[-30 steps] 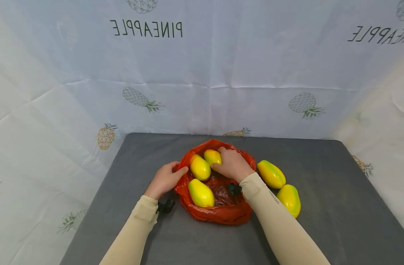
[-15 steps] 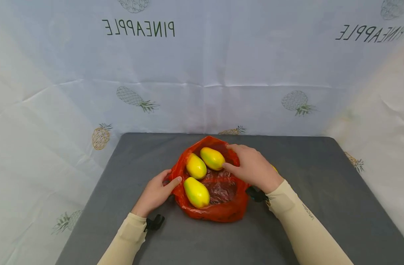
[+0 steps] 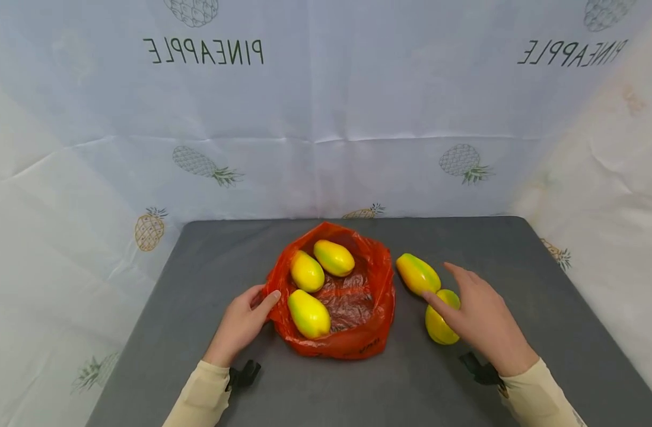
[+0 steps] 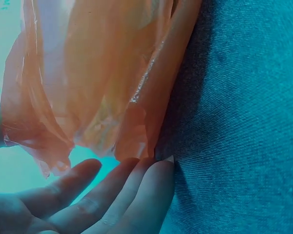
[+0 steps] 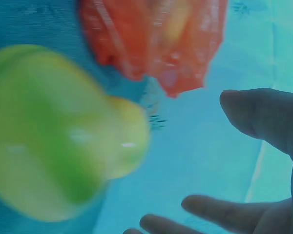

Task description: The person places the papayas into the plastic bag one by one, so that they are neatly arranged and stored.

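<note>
An orange-red plastic bag (image 3: 381, 296) lies with its mouth spread wide on the grey table. Inside it rest a rear papaya (image 3: 333, 258), a left papaya (image 3: 307, 271) and a front papaya (image 3: 309, 315), all yellow with green tinges. My left hand (image 3: 240, 323) holds the bag's left rim, thumb over the edge and fingers outside, seen low in the left wrist view. My right hand (image 3: 486, 317), fingers spread, hovers beside two more papayas: a farther one (image 3: 417, 274) and a nearer one (image 3: 439, 326), partly covered by the hand. In the right wrist view nothing touches the fingers.
The grey table (image 3: 347, 391) has rounded far corners. A white cloth (image 3: 283, 107) printed with pineapples hangs behind it and along both sides. Dark wrist cameras sit under both of my wrists.
My right hand has let go of the rear papaya inside the bag and moved out to the right, over the two outside papayas. My left hand stays at the bag's rim.
</note>
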`<state>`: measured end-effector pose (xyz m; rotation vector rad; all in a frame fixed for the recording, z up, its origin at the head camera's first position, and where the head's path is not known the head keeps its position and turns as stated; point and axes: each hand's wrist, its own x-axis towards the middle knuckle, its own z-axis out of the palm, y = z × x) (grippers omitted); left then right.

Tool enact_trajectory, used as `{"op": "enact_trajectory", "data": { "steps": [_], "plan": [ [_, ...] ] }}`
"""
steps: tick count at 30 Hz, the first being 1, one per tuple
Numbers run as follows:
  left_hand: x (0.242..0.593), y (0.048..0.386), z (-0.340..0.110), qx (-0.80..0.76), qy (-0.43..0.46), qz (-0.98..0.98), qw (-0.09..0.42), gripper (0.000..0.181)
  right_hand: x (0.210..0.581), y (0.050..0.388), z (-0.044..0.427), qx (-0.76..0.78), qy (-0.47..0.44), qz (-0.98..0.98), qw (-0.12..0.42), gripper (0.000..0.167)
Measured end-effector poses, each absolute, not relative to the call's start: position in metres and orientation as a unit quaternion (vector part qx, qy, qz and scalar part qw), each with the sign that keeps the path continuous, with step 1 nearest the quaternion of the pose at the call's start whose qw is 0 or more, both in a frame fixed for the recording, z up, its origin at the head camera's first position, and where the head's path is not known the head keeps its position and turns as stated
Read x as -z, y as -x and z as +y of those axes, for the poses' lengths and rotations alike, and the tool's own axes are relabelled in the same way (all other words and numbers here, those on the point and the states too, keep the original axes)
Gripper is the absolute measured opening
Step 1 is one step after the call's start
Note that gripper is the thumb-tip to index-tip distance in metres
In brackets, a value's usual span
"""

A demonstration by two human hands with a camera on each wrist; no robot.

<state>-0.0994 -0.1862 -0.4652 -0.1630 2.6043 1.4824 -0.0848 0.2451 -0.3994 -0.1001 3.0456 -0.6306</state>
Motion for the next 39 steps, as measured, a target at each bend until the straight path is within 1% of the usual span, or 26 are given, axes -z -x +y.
{"op": "enact_trajectory", "data": {
  "steps": [5, 9, 13, 23, 32, 39],
  "plan": [
    [0.467, 0.095, -0.185, -0.493, 0.055, 0.866, 0.068, 0.056, 0.42, 0.075, 0.257, 0.189, -0.014, 0.981, 0.048, 0.109],
    [0.467, 0.095, -0.184, -0.484, 0.054, 0.871, 0.067, 0.05, 0.429, 0.072, 0.258, 0.19, -0.04, 0.978, 0.078, 0.115],
    [0.466, 0.095, -0.184, -0.476, 0.053, 0.875, 0.067, 0.046, 0.435, 0.072, 0.257, 0.198, -0.049, 0.975, 0.093, 0.118],
    [0.459, 0.098, -0.185, -0.482, 0.048, 0.871, 0.078, 0.034, 0.44, 0.074, 0.256, 0.206, -0.048, 0.972, 0.103, 0.11],
    [0.454, 0.102, -0.183, -0.489, 0.056, 0.867, 0.082, 0.037, 0.438, 0.073, 0.259, 0.206, -0.025, 0.974, 0.093, 0.1],
    [0.454, 0.106, -0.181, -0.499, 0.058, 0.861, 0.085, 0.034, 0.428, 0.07, 0.27, 0.196, -0.019, 0.977, 0.08, 0.101]
  ]
}}
